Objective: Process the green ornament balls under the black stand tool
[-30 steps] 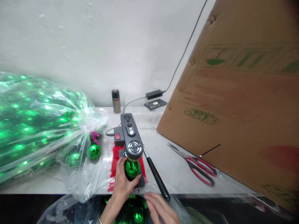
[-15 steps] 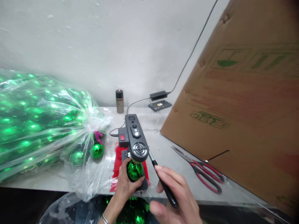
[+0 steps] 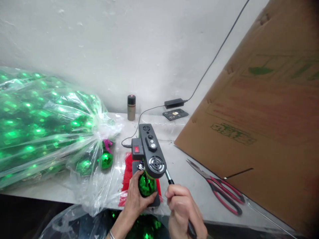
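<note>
Your right hand (image 3: 184, 210), open beside the black handle (image 3: 191, 229) a moment ago, now has its grip closed around it, so you command both; your left hand (image 3: 135, 196) holds the green ball (image 3: 146, 186), lower centre, beneath the machine head (image 3: 151, 151).

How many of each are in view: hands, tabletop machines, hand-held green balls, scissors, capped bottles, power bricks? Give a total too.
Hands: 2, left hand and right hand
Tabletop machine: 1
Green ball, in the left hand's grip: 1
Scissors: 1 pair
Capped bottle: 1
Power brick: 1
Total: 7
</note>
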Tool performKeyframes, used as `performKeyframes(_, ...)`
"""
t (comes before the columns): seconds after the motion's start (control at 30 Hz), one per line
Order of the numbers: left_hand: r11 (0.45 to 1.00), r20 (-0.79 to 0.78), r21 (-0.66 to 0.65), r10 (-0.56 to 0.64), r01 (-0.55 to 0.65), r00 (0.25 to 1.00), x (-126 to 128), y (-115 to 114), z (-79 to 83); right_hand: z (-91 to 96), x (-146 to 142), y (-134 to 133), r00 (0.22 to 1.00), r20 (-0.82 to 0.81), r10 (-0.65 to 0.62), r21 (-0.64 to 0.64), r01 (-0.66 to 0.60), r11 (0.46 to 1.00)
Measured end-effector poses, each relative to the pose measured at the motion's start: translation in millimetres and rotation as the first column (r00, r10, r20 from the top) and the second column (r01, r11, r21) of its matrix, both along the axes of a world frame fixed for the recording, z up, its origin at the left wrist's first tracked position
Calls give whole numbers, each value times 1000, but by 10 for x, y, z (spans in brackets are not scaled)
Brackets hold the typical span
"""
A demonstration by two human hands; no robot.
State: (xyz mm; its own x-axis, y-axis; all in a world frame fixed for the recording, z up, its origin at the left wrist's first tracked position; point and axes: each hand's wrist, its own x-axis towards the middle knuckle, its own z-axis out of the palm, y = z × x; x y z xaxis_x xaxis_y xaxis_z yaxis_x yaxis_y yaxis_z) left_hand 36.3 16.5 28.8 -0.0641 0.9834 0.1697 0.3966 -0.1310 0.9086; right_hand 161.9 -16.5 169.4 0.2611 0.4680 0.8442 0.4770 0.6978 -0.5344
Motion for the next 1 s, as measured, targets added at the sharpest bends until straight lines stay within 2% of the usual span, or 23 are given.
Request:
performKeyframes(0.47,997,-77,74,-11,17,997,15,-5,-26,-72,-37,-15,997,-69,-27,-28,26,999)
performKeyframes(0.73,999,-89,52,2,3,996,13,-5,-22,-80,-72,5,992,-123,-3,-18,0,1000)
performKeyframes(1.0,998,-62,64,-7,11,998,42,-1,-30,-157,-83,13,987,-159,-32,-9,31,999)
